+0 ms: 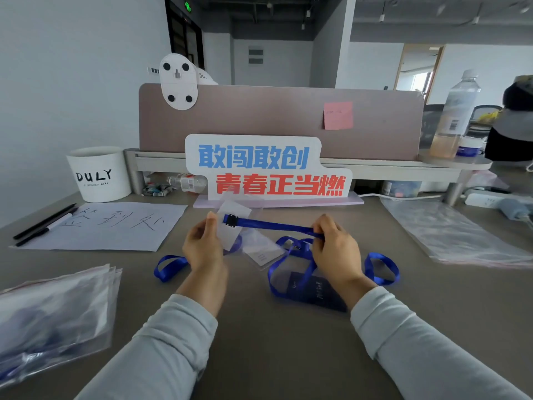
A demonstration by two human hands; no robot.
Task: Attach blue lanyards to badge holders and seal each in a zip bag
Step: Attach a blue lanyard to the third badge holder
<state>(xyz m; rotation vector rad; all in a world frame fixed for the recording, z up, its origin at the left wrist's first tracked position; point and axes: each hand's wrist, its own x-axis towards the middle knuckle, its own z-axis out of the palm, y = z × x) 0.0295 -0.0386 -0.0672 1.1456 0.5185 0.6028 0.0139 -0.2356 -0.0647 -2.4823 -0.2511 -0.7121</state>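
Note:
My left hand (pixel 202 246) holds a clear badge holder (pixel 230 226) upright above the desk. The black clip (pixel 231 220) of a blue lanyard (pixel 274 225) sits at the holder's top edge. My right hand (pixel 334 249) pinches that lanyard's strap, which is pulled taut between the hands. Part of the strap hangs in a loop (pixel 168 267) on the desk below my left hand. More blue lanyards (pixel 380 268) lie tangled under my right hand, over a dark blue badge card (pixel 314 293). Another clear badge holder (pixel 262 249) lies flat between the hands.
Filled zip bags (pixel 52 316) are stacked at the near left. Flat zip bags (pixel 450 232) lie at the right. A written sheet (pixel 109 226), pens (pixel 43 223) and a white cup (pixel 99 174) are at the far left. A slogan sign (pixel 268 168) stands behind.

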